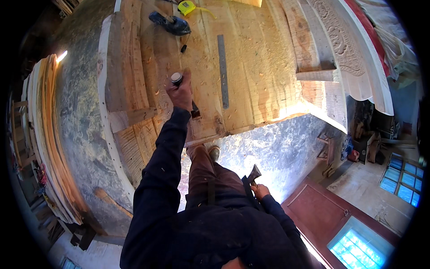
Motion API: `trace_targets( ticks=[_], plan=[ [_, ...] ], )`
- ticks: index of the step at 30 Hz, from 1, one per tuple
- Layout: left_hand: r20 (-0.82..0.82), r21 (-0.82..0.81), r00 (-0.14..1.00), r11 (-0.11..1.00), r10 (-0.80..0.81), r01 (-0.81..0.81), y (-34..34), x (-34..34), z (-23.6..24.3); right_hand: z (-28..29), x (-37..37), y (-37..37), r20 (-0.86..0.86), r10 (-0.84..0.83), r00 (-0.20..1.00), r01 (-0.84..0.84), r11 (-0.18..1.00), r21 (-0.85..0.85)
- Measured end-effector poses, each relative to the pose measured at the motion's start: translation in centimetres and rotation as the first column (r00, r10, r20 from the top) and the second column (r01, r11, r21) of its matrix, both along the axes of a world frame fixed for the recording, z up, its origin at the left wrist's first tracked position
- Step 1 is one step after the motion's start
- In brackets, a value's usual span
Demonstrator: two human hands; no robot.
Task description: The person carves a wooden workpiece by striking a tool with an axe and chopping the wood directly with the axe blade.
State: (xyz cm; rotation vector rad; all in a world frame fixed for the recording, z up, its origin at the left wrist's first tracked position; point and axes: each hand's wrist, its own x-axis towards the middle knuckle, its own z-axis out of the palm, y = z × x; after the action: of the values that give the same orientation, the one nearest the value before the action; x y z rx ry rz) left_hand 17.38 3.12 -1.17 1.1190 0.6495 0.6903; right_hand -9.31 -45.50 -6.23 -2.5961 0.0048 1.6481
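Note:
My left hand (180, 95) is closed around a chisel (195, 112), whose capped handle end stands out above the fist. Its blade points down to the joined wooden boards (251, 58), close to their near edge; whether the tip touches the wood I cannot tell. Low at my right side, my right hand (260, 192) grips a hatchet (255, 174) with its flared metal head upward; most of its handle is hidden. A steel ruler (222, 71) lies flat on the boards, to the right of the chisel.
Beyond my left hand lie a dark ink-line marker (172, 24) and a yellow tape measure (186, 7). Wood chips dot the boards. Raised timber sides (127, 58) border them, with a carved panel (340, 40) at right. Stacked planks (47, 148) stand far left, a reddish door (316, 208) lower right.

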Motion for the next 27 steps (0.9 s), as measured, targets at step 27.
trace_targets(
  ticks=[27],
  plan=[
    [0.023,0.071,0.994,0.992,-0.105,0.103,-2.4,-0.1,-0.6,3.6,8.8,6.6,0.340,-0.258,0.904,0.133,0.928,0.349]
  ],
)
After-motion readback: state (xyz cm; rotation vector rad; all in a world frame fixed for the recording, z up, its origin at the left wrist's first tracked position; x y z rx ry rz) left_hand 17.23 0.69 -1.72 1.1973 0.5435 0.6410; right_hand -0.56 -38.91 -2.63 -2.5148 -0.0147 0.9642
